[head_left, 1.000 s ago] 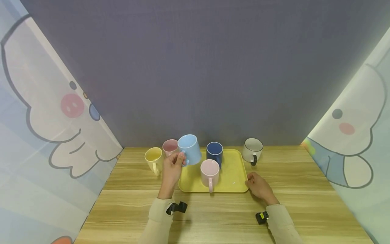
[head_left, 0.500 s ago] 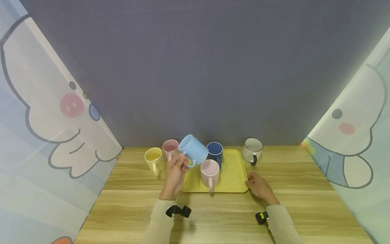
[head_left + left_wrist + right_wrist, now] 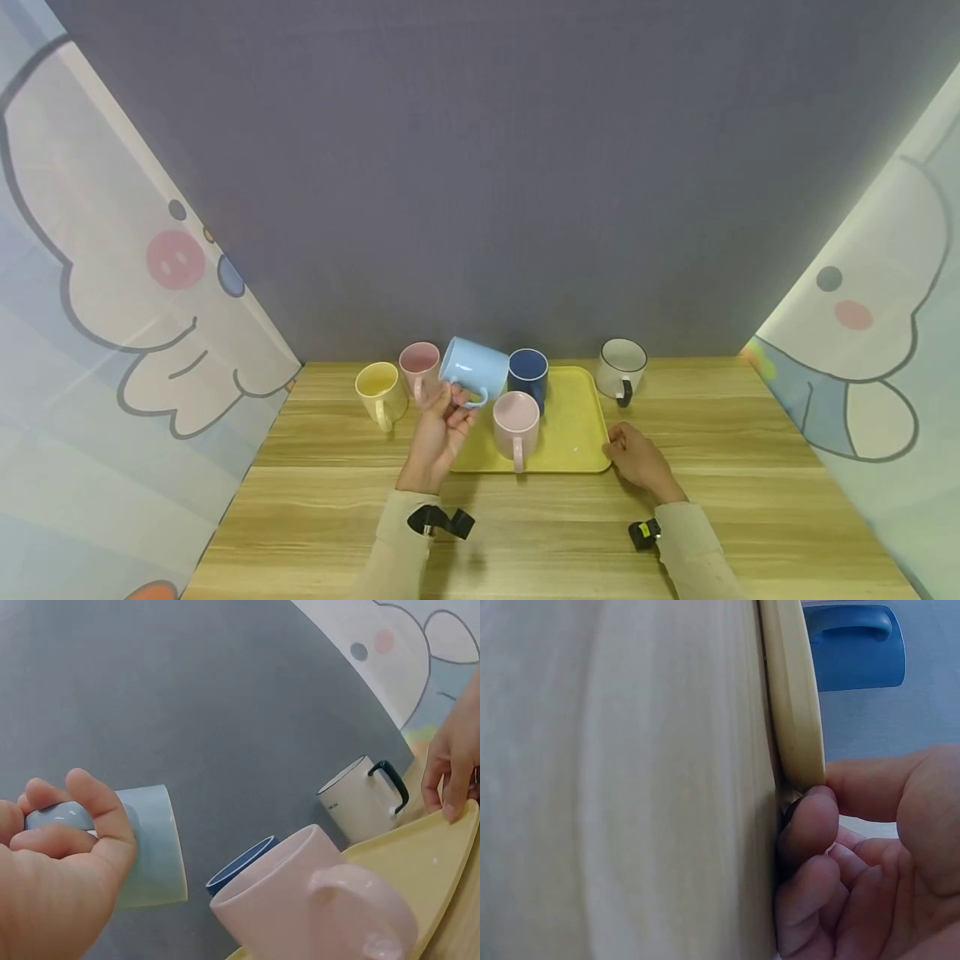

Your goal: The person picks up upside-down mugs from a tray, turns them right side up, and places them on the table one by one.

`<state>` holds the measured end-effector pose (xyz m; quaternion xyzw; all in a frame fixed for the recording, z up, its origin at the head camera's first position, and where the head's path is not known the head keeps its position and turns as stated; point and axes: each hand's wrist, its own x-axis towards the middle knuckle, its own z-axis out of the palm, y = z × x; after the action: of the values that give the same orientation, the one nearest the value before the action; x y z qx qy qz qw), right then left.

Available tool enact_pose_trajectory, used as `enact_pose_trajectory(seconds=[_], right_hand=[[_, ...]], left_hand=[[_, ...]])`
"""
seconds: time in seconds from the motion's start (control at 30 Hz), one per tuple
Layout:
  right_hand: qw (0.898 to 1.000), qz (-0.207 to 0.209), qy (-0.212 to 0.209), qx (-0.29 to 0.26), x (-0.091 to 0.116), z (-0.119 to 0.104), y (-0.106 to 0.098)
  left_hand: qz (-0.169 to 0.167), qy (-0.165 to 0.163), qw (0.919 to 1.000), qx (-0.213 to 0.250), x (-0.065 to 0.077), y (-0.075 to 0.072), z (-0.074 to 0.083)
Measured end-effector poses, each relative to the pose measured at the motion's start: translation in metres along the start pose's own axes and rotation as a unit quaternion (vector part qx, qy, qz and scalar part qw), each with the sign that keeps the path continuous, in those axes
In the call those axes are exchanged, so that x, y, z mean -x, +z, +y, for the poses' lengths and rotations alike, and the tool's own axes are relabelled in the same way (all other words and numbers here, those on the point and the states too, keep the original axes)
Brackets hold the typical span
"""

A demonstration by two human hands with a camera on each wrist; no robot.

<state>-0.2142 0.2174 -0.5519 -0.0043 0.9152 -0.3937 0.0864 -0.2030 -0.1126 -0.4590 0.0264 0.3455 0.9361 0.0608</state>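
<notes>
A light blue mug [image 3: 474, 367] lies tipped on its side in the air above the yellow tray [image 3: 573, 425], its mouth toward the left. My left hand [image 3: 438, 437] holds it by the handle, which the left wrist view shows gripped between curled fingers [image 3: 97, 806]. On the tray, a pale pink mug [image 3: 517, 429] stands in front of a dark blue mug [image 3: 528, 375], both upright. At the tray's front right corner my right hand [image 3: 637, 457] pinches the rim, thumb above and fingers [image 3: 814, 825] below in the right wrist view.
Left of the tray stand a yellow mug [image 3: 381, 392] and a pink mug [image 3: 420, 367]. A white mug [image 3: 622, 367] with a black handle stands beyond the tray's right back corner. A grey wall panel [image 3: 480, 183] rises behind the wooden table [image 3: 547, 533].
The light blue mug has tilted from nearly upright onto its side, its mouth swinging left, as my left hand turned and shifted slightly right. My right hand has stayed at the tray corner.
</notes>
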Motion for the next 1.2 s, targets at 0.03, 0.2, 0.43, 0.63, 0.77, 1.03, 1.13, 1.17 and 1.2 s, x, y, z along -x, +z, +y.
enact_pose_trajectory(seconds=[0.03, 0.2, 0.43, 0.63, 0.77, 1.03, 1.13, 1.17, 1.2], right_hand=[[1.000, -0.001, 0.000, -0.001, 0.000, 0.000, 0.000], [1.000, -0.003, -0.002, -0.002, -0.001, 0.000, 0.000], [1.000, -0.002, -0.002, 0.003, -0.001, 0.000, 0.000], [1.000, -0.002, 0.002, -0.002, 0.000, -0.001, 0.000], [1.000, -0.001, 0.002, -0.006, 0.000, -0.001, 0.000], [1.000, 0.003, 0.002, -0.004, -0.001, 0.001, 0.002], [1.000, 0.003, 0.002, -0.004, -0.001, 0.001, 0.001], [1.000, 0.002, 0.001, -0.004, -0.001, 0.001, 0.001], [1.000, 0.002, 0.001, -0.004, -0.001, 0.001, 0.001]], left_hand=[[-0.004, -0.003, 0.9999, 0.011, 0.000, -0.001, -0.001], [-0.031, -0.008, 0.9970, 0.070, 0.000, -0.004, -0.004], [-0.066, -0.018, 0.9831, 0.170, -0.001, -0.005, -0.010], [-0.051, -0.030, 0.9735, 0.221, -0.002, -0.004, -0.016], [-0.048, -0.030, 0.9689, 0.241, -0.002, -0.002, -0.018], [-0.055, -0.030, 0.9639, 0.259, -0.001, 0.001, -0.020], [-0.052, -0.027, 0.9640, 0.259, -0.001, 0.002, -0.021], [-0.050, -0.027, 0.9645, 0.258, -0.001, 0.002, -0.021], [-0.050, -0.026, 0.9647, 0.257, -0.001, 0.003, -0.021]])
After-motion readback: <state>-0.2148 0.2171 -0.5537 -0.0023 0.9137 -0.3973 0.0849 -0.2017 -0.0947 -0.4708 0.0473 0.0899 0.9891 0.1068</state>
